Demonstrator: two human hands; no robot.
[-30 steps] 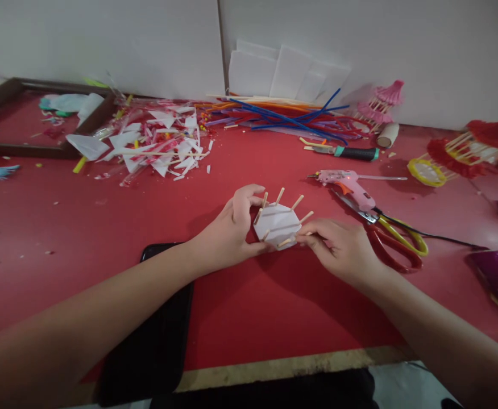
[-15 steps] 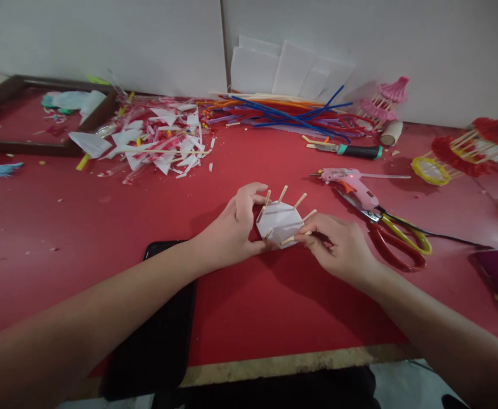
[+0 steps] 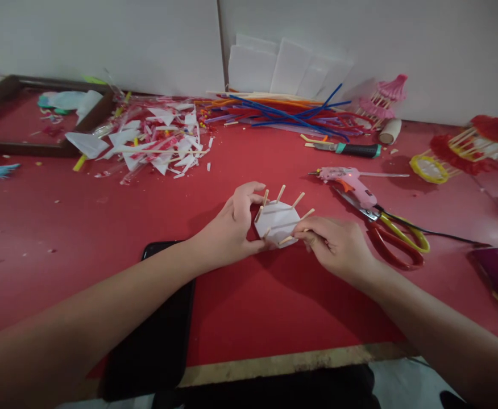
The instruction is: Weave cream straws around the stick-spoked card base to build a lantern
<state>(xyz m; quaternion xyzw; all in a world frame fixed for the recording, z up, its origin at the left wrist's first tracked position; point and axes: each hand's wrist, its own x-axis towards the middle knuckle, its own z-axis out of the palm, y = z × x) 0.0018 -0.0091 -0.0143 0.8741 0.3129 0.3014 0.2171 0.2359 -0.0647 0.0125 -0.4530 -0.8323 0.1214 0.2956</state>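
Observation:
A white many-sided foam board piece (image 3: 279, 219) lies on the red table, with several short wooden sticks standing up around its rim. My left hand (image 3: 243, 218) curves around its left side, thumb at the near edge and fingers at the far left edge, gripping it. At the near right edge my right hand (image 3: 332, 241) pinches a short wooden stick (image 3: 286, 241) between thumb and fingertips; the stick's lower end meets the board. Fingers hide the stick's upper part.
A pink glue gun (image 3: 351, 184) lies beside scissors (image 3: 396, 236) on the right, with a cutter knife (image 3: 355, 149) behind. Paper scraps (image 3: 164, 139) and pipe cleaners (image 3: 291, 116) are heaped along the back. A black phone (image 3: 155, 329) lies under my left forearm. A red layered model (image 3: 466, 147) stands far right.
The view has shifted very slightly. Both hands keep their hold on the board and the stick, with almost no movement.

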